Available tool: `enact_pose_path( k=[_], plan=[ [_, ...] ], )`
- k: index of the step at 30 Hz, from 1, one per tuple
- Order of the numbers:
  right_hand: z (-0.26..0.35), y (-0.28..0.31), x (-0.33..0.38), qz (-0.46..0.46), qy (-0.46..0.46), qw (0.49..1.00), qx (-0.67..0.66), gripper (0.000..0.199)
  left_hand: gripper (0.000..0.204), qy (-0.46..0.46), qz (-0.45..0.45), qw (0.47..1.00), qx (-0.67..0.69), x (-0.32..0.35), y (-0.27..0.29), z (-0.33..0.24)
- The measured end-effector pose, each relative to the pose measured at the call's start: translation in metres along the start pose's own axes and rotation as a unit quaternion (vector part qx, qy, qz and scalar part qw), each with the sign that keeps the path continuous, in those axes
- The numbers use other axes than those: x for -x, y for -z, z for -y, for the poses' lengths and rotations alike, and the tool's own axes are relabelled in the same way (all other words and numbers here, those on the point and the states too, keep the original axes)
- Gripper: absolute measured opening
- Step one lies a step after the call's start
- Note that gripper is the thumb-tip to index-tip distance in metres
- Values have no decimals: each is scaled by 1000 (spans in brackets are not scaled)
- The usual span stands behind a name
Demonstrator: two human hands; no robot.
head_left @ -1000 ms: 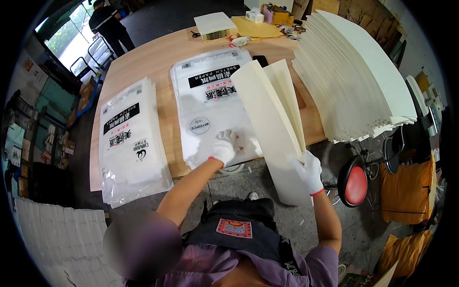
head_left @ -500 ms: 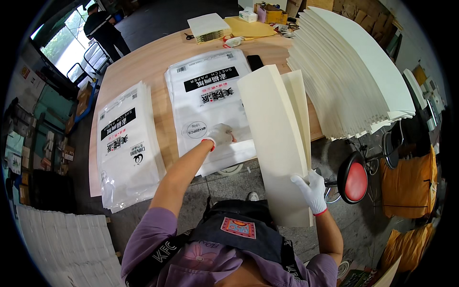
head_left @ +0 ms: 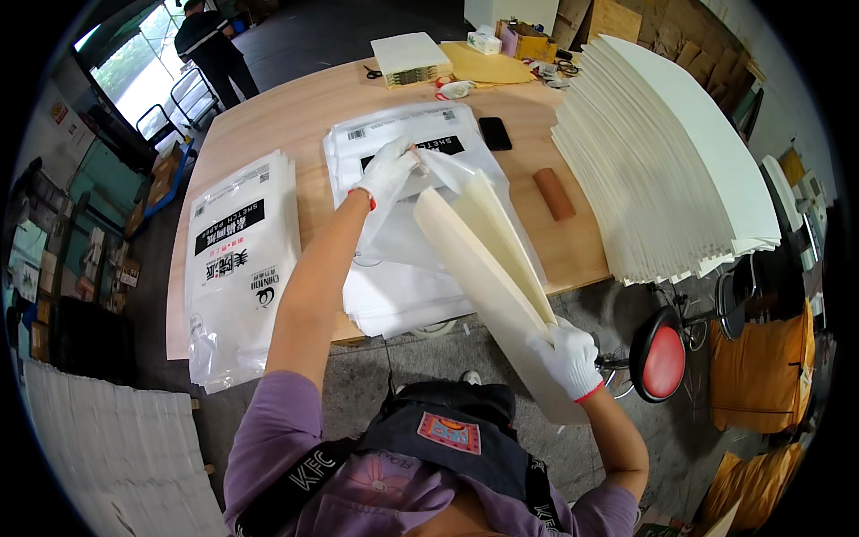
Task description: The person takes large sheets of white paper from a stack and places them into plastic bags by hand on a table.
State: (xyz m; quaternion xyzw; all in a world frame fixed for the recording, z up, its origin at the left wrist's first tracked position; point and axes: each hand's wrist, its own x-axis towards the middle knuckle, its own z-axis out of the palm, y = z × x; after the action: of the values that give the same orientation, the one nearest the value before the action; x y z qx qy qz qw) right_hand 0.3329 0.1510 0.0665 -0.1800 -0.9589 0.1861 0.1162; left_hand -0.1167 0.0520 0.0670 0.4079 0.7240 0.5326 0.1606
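Note:
My left hand [head_left: 390, 172], in a white glove with a red cuff, pinches the open edge of a clear printed plastic bag [head_left: 407, 234] and holds its film up. That bag lies on top of a pile of similar bags [head_left: 407, 309] at the middle of the table. In my gloved right hand [head_left: 567, 360] is a bent sheaf of cream paper [head_left: 488, 286], gripped near its lower end. The sheaf stands tilted, its upper end at the mouth of the bag. How far it reaches inside I cannot tell.
A second pile of bags [head_left: 240, 242] lies at left on the wooden table [head_left: 309, 100]. A phone [head_left: 494, 133], a brown cylinder [head_left: 554, 193] and a tall fanned paper stack [head_left: 653, 170] are to the right. A red stool [head_left: 664, 354] stands beside the table; a person [head_left: 213, 49] stands far left.
My left hand has moved up and away from me, lifting the bag's film. The sheaf in my right hand has tilted left toward the bag, uncovering the brown cylinder.

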Motion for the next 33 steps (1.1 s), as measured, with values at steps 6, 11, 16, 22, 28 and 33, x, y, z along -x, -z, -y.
enact_pose_path(
  k=[6,11,16,22,28,33],
  plan=[
    [1,10,-19,75,9,989,128,31,33,-36,-85,956,-278,18,-50,-100],
    [11,2,-66,122,-28,980,154,32,27,-130,-35,940,-315,66,-115,-123],
    [1,-51,-105,-3,76,983,169,41,24,-229,2,935,-269,127,-170,-145],
    [47,-70,-119,15,118,966,231,40,23,-235,-23,949,-208,143,-142,-145],
    [50,-68,-33,-232,169,957,32,40,20,-256,-28,936,-239,203,-139,-30],
    [-23,-103,-15,-185,-150,971,-8,43,22,-280,-4,938,-204,254,-140,-7]
  ],
)
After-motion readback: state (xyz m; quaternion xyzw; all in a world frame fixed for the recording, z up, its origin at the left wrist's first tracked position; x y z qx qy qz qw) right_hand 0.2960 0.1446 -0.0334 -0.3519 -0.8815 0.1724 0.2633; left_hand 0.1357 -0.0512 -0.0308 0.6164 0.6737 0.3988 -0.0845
